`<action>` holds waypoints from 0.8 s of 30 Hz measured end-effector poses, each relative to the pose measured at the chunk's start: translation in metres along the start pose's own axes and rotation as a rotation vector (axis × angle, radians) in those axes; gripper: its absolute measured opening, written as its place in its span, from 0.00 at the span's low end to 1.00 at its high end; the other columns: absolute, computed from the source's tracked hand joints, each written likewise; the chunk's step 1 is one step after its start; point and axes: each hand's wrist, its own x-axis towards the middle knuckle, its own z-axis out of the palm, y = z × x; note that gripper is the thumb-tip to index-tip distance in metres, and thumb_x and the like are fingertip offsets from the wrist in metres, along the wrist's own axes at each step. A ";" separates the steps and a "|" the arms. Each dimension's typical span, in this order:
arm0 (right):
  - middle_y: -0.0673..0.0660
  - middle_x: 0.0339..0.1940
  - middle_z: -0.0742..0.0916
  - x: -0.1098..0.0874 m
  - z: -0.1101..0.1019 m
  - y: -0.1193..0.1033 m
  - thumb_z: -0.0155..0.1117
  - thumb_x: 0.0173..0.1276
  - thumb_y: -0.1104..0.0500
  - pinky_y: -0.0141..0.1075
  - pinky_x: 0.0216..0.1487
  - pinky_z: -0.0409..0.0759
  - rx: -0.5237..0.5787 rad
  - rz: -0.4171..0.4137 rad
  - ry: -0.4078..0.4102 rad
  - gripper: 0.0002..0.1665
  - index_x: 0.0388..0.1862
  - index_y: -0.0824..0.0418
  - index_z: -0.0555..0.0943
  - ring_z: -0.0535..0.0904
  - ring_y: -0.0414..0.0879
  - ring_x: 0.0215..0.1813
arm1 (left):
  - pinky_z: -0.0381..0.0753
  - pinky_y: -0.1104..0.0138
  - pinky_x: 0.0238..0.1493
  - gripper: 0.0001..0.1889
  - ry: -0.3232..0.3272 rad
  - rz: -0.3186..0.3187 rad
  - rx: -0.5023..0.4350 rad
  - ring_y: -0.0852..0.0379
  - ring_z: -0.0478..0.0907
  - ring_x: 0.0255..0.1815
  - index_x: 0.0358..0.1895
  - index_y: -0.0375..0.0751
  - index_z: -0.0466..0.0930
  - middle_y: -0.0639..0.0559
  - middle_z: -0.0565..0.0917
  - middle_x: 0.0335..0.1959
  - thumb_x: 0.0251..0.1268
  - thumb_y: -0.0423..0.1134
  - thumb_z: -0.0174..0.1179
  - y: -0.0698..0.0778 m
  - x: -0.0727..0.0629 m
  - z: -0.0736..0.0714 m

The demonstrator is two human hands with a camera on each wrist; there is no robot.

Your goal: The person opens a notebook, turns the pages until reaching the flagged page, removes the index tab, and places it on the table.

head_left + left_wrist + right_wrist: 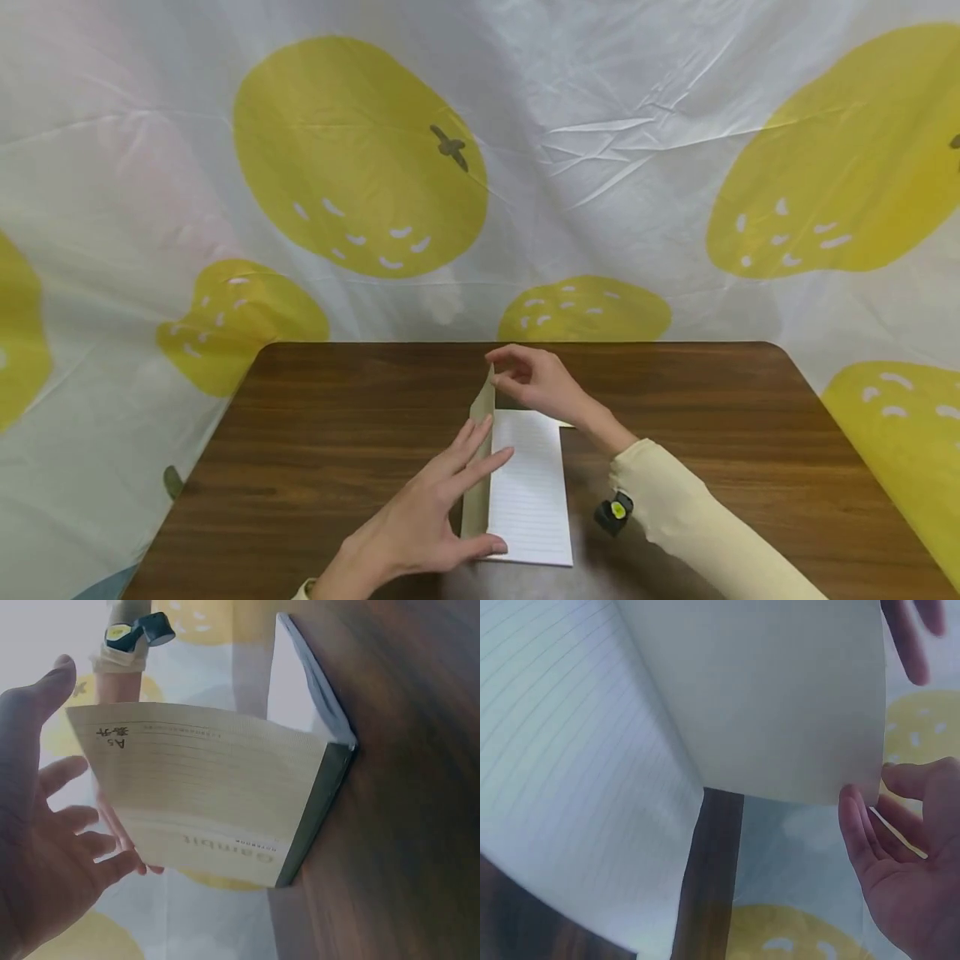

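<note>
- Right grip pinched beige paper cover's corner.
- Left grip spread beside it.
- White lined notebook lay below, inside brown wooden table's far edge.

I face a pale curtain printed with yellow fruit. My dark wood-grain tabletop has rounded far corners.
</note>
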 end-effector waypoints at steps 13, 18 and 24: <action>0.61 0.58 0.87 0.009 0.011 -0.004 0.63 0.73 0.60 0.41 0.50 0.87 -0.032 -0.034 -0.040 0.23 0.65 0.65 0.78 0.88 0.51 0.50 | 0.69 0.44 0.72 0.49 0.013 -0.089 0.083 0.46 0.53 0.83 0.80 0.47 0.57 0.51 0.55 0.83 0.61 0.63 0.68 -0.010 -0.018 -0.013; 0.66 0.59 0.86 0.005 0.014 0.005 0.63 0.73 0.63 0.43 0.53 0.86 -0.080 -0.047 -0.084 0.24 0.65 0.69 0.76 0.87 0.55 0.53 | 0.70 0.45 0.71 0.50 0.051 -0.118 0.153 0.45 0.57 0.81 0.80 0.43 0.57 0.48 0.58 0.82 0.60 0.63 0.68 -0.013 -0.028 -0.018; 0.66 0.59 0.86 0.001 0.026 0.017 0.65 0.72 0.60 0.50 0.63 0.80 -0.263 -0.043 -0.196 0.25 0.63 0.71 0.77 0.82 0.59 0.62 | 0.70 0.47 0.71 0.49 0.070 -0.138 0.187 0.42 0.59 0.80 0.79 0.37 0.58 0.45 0.57 0.82 0.63 0.60 0.68 -0.017 -0.039 -0.025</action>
